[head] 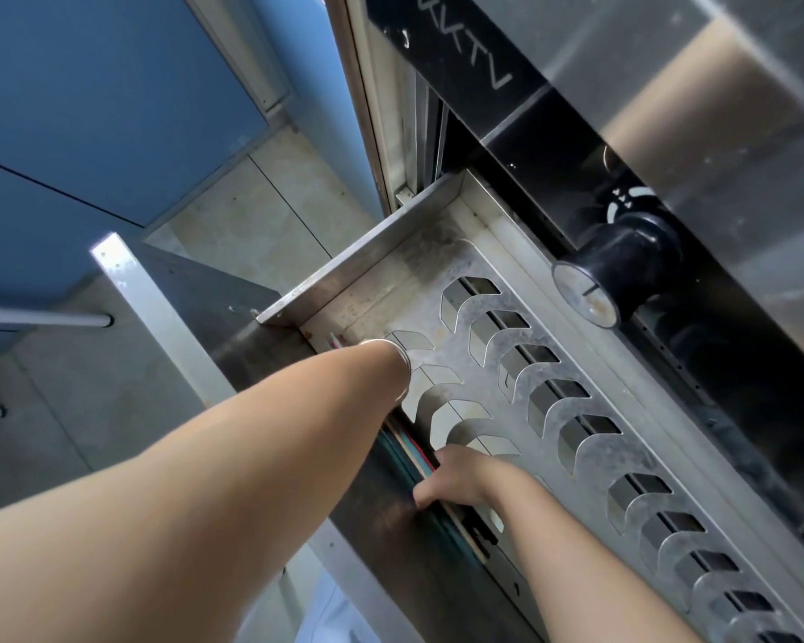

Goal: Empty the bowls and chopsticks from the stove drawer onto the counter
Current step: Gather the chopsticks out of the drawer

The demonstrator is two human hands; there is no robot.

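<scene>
Blue cabinet fronts fill the left. Left hand dips into the steel drawer over the coloured chopsticks; its fingers are hidden, so I cannot tell its grip. Right hand curls onto those chopsticks along the drawer's front edge. Black knob sits right.

My 1 head camera looks steeply down, close over the open steel slotted drawer at frame centre, tilted, my forearms entering from lower left.
</scene>
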